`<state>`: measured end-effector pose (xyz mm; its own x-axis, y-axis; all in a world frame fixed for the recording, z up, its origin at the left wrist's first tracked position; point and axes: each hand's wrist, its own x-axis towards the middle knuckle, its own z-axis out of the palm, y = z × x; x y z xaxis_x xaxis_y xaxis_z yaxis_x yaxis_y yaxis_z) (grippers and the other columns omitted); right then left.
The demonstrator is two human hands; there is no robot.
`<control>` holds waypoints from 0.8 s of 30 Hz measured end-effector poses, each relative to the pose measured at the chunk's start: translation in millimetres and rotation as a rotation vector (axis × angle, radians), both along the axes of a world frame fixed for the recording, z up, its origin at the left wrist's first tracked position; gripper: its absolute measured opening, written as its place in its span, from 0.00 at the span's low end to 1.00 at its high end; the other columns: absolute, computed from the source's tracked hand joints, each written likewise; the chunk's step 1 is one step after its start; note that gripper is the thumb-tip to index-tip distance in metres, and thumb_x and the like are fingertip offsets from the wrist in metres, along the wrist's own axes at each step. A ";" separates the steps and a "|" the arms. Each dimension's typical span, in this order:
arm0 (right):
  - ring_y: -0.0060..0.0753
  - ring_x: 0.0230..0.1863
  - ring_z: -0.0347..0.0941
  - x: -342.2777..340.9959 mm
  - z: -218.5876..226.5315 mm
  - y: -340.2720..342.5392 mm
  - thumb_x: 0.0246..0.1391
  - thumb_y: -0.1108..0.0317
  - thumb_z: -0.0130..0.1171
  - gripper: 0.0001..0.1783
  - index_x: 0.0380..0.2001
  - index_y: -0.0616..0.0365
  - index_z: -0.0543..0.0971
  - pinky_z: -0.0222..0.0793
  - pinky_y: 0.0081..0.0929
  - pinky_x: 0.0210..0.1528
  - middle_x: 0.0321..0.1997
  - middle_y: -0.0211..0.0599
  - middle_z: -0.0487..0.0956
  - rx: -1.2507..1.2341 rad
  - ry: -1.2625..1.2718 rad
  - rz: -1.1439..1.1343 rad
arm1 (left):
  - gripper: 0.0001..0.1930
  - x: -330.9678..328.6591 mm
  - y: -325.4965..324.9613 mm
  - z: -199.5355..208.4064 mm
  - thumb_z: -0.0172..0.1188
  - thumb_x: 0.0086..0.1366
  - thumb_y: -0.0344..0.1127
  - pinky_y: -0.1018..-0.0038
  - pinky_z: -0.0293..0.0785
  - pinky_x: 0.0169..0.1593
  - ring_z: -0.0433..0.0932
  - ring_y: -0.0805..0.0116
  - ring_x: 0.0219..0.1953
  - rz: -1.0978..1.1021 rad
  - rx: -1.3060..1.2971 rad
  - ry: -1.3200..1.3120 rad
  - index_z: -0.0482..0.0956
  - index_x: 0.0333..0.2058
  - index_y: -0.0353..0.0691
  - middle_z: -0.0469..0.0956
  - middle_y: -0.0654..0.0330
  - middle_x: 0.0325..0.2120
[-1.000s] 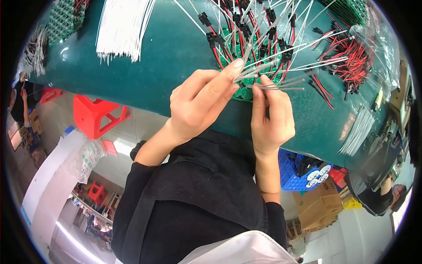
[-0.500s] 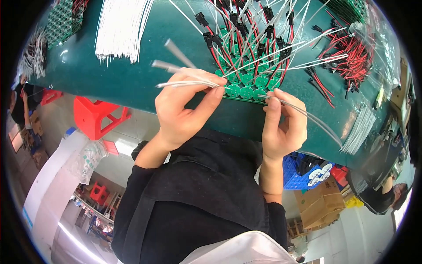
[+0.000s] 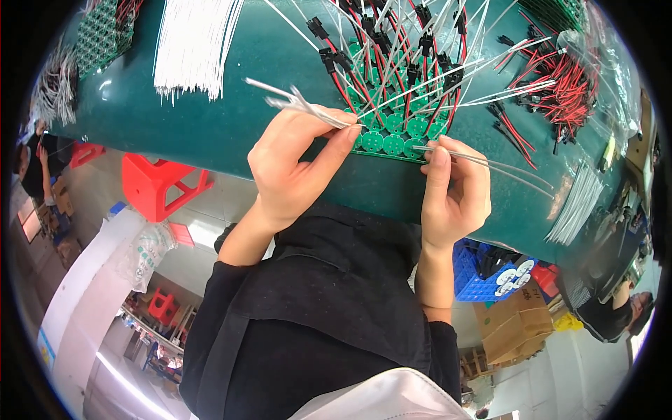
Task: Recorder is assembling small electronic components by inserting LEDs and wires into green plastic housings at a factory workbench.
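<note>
The circuit board (image 3: 373, 144) lies on the green surface (image 3: 133, 115), its near edge between the two hands. At eight o'clock from it, the left hand (image 3: 302, 166) pinches a few pale wires (image 3: 313, 110); at five o'clock, the right hand (image 3: 456, 187) grips thinner grey wires (image 3: 497, 166) between thumb and finger. The board looks partly filled: red-and-black cables (image 3: 339, 84) rise from its farther discs, while the six o'clock row seems bare. Loose cables (image 3: 563, 101) lie at three o'clock.
</note>
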<state>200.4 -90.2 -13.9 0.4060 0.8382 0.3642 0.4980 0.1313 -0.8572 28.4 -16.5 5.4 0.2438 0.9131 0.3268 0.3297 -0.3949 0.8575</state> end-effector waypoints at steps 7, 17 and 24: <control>0.32 0.31 0.77 -4.6 0.1 2.0 0.51 0.82 0.64 0.08 0.35 0.69 0.79 0.74 0.20 0.27 0.35 0.45 0.82 0.004 0.081 -0.076 | 0.09 -1.8 1.4 -1.3 0.67 0.54 0.17 0.78 0.77 0.36 0.81 0.68 0.33 -0.062 0.078 0.080 0.80 0.34 0.30 0.82 0.52 0.32; 0.32 0.31 0.77 -3.0 -0.7 0.3 0.50 0.82 0.65 0.08 0.36 0.69 0.79 0.74 0.21 0.28 0.36 0.45 0.82 0.036 0.045 -0.092 | 0.13 5.2 0.0 0.6 0.70 0.51 0.20 0.77 0.77 0.30 0.80 0.67 0.29 -0.044 0.137 0.099 0.82 0.36 0.33 0.82 0.56 0.31; 0.31 0.30 0.77 -2.5 0.2 0.9 0.50 0.82 0.65 0.08 0.36 0.69 0.79 0.74 0.21 0.27 0.35 0.45 0.82 0.040 0.097 -0.097 | 0.09 15.7 -1.1 4.8 0.70 0.51 0.21 0.74 0.75 0.32 0.79 0.65 0.28 -0.096 0.070 0.088 0.82 0.32 0.35 0.82 0.59 0.28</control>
